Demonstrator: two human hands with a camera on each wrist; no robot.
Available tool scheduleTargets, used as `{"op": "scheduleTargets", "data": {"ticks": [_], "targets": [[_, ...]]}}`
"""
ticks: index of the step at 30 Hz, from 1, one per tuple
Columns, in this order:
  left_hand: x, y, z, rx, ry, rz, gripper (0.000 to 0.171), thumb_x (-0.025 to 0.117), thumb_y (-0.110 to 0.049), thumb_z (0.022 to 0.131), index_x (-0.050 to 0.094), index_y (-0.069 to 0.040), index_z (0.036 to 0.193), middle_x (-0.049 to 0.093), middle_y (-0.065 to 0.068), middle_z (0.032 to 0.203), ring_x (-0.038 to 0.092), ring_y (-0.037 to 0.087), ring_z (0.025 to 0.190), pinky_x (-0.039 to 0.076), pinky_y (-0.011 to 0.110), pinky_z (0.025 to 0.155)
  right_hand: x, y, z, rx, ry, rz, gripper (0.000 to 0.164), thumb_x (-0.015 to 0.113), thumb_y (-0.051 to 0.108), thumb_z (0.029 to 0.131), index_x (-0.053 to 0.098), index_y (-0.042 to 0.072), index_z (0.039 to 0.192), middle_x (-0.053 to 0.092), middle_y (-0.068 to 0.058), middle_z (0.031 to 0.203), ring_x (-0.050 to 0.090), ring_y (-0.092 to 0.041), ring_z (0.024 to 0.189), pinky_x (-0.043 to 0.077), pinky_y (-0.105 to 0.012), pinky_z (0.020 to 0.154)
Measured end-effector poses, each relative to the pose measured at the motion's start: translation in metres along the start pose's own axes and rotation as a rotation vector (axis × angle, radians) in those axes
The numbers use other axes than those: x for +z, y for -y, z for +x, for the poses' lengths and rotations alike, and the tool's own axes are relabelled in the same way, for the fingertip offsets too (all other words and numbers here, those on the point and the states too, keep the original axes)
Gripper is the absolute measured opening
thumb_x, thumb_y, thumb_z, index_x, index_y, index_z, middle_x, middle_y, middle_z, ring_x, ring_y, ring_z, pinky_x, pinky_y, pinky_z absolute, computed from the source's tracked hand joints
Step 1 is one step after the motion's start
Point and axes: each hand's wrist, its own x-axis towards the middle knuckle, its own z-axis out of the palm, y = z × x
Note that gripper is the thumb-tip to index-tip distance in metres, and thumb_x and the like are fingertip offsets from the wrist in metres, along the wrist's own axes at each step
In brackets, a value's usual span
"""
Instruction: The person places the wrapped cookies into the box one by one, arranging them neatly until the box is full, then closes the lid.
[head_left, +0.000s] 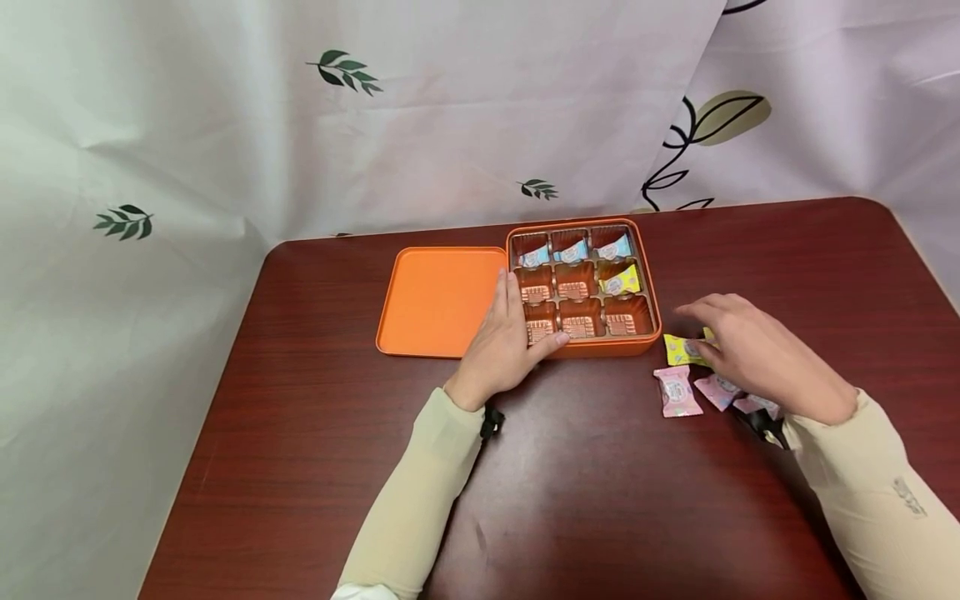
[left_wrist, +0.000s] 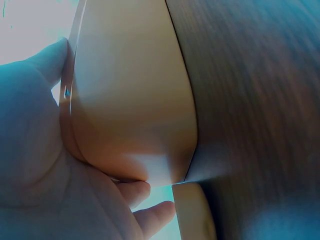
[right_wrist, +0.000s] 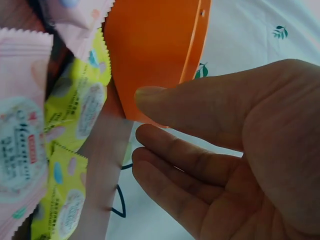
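An orange box (head_left: 611, 347) with a divided tray stands at the back of the table. Three blue-wrapped candies (head_left: 572, 252) fill its back row, and a yellow-wrapped candy (head_left: 621, 282) lies in the middle row's right compartment. My left hand (head_left: 497, 343) rests against the box's front left corner, thumb on the front rim and fingers straight along the left side. Over the loose candies to the right hovers my right hand (head_left: 765, 358), thumb and fingers apart and holding nothing. Beneath and beside it lie yellow candies (right_wrist: 82, 102) and pink candies (head_left: 677, 392), partly hidden by the hand.
The orange lid (head_left: 438, 300) lies flat, left of the box and next to it. A dark red wooden table (head_left: 570, 500) carries everything. Behind its back edge hangs a pale cloth (head_left: 450, 125) with leaf prints.
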Motion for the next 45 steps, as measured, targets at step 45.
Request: {"op": "scheduleTargets", "data": {"ticks": [45], "targets": [[0.0, 0.001, 0.0, -0.003, 0.002, -0.007, 0.109, 0.054, -0.063, 0.096, -0.01, -0.002, 0.159, -0.018, 0.016, 0.166, -0.011, 0.021, 0.153, 0.013, 0.042, 0.122, 0.017, -0.016, -0.009, -0.071, 0.002, -0.013, 0.052, 0.084, -0.006, 0.067, 0.067, -0.008, 0.116, 0.067, -0.021, 0.109, 0.06, -0.041, 0.103, 0.049, -0.056, 0.086]]}}
